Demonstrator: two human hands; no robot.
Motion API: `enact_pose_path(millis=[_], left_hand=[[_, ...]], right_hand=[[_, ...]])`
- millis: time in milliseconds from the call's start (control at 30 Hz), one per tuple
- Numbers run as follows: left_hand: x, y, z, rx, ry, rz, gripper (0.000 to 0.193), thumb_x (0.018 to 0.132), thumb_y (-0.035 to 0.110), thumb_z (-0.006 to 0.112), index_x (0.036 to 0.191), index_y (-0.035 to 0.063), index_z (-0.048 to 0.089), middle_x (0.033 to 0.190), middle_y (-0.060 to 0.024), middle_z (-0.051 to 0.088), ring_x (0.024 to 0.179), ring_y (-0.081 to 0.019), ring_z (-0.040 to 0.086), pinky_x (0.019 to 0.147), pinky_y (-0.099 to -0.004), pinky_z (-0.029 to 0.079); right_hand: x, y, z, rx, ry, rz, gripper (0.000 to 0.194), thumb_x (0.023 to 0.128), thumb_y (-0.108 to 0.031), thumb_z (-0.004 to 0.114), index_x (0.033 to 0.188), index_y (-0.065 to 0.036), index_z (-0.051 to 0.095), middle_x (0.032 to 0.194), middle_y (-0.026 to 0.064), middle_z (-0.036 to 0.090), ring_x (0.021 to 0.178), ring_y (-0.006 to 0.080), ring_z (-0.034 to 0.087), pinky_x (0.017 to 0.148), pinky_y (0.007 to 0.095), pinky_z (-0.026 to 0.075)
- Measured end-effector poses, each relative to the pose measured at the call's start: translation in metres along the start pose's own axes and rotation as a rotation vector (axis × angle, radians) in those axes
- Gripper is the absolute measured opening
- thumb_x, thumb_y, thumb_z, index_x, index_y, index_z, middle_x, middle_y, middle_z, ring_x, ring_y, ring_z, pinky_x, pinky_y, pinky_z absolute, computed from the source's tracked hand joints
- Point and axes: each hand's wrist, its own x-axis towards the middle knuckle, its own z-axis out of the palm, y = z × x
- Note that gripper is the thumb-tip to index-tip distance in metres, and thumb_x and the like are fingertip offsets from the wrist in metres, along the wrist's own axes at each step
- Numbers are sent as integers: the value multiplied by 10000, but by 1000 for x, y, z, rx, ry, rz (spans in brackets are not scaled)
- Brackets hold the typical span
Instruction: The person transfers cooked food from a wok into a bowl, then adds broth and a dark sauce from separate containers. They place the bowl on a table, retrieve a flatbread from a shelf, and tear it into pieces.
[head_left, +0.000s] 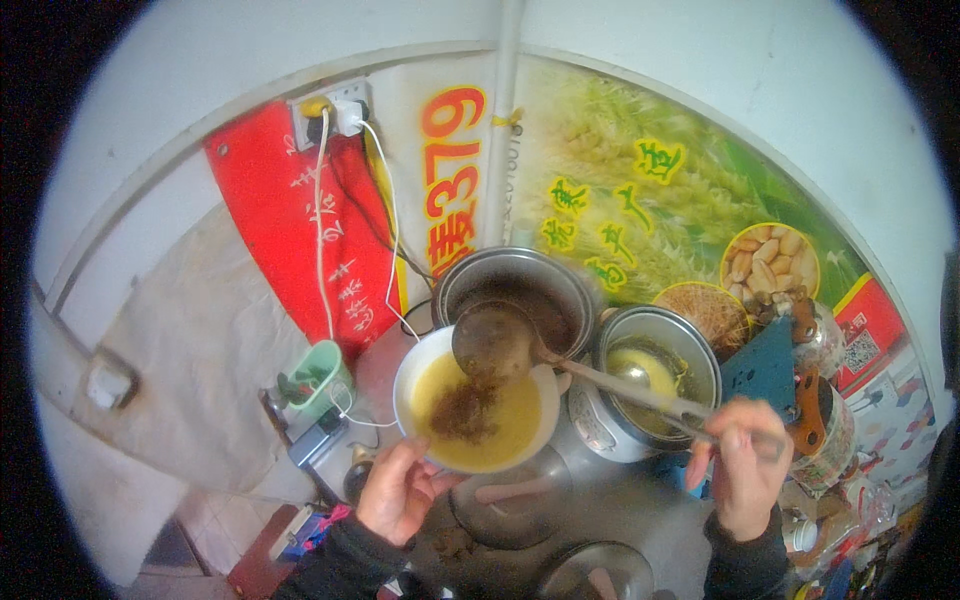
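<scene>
With my left hand (401, 484) I hold a white bowl (553, 416) by its lower left rim. Yellow porridge-like food (517, 435) fills much of it, with a dark brown heap (465, 411) on top. My right hand (742, 457) grips the handle of a metal ladle (495, 341), whose scoop is over the bowl's upper part. Behind the bowl stands a metal pot (517, 262) with dark contents. To the right, a cooker with a metal inner pot (701, 352) holds yellow food and a spoon or ladle bowl.
Round dark lids or pans (600, 574) lie below the bowl. A green plastic container (330, 375) and cables from a wall socket (330, 109) are at left. Jars (829, 442) and a blue board-like object (761, 367) stand at right. Printed sheets cover the wall.
</scene>
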Motion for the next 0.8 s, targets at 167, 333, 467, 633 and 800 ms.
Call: enact_pose_path(millis=[167, 333, 467, 633, 800], left_hand=[[0, -1, -3, -1, 34, 9, 322, 980, 171, 581, 1227, -35, 601, 1175, -160, 700, 1093, -272, 684, 965, -527, 544], [-10, -2, -11, 36, 43, -3, 377, 975, 213, 609, 1274, -13, 578, 1204, -148, 692, 1099, -268, 683, 913, -488, 584], [-30, -3, -10, 79, 78, 3, 582, 949, 290, 645, 1421, 16, 442, 1372, -168, 580, 1212, -329, 613, 1005, -513, 548], [-57, 9, -20, 197, 140, -66, 590, 969, 331, 616, 1444, 23, 449, 1408, -147, 572, 1263, -299, 582, 1049, -463, 505], [-89, 19, -40, 138, 160, -81, 598, 953, 258, 620, 1462, 9, 430, 1448, -160, 539, 1316, -300, 536, 1088, -469, 460]], right_hand=[[25, 28, 3, 400, 281, 235, 210, 1034, -213, 553, 1027, -6, 589, 671, 55, 587, 474, 115, 526, 415, 227, 447], [53, 93, 11, 400, 230, 330, 212, 1037, -239, 585, 1098, -43, 639, 771, 44, 654, 599, 112, 628, 542, 251, 526], [59, 169, 55, 290, 248, 291, 205, 1042, -259, 565, 968, -77, 624, 664, 19, 596, 567, 112, 592, 523, 274, 494], [29, 204, 75, 310, 241, 419, 347, 1018, -138, 573, 1319, 36, 566, 901, 98, 687, 718, 146, 655, 626, 284, 540], [-57, 195, 38, 240, -100, 638, 342, 993, -172, 592, 1279, 14, 613, 957, 120, 701, 771, 195, 675, 661, 341, 551]])
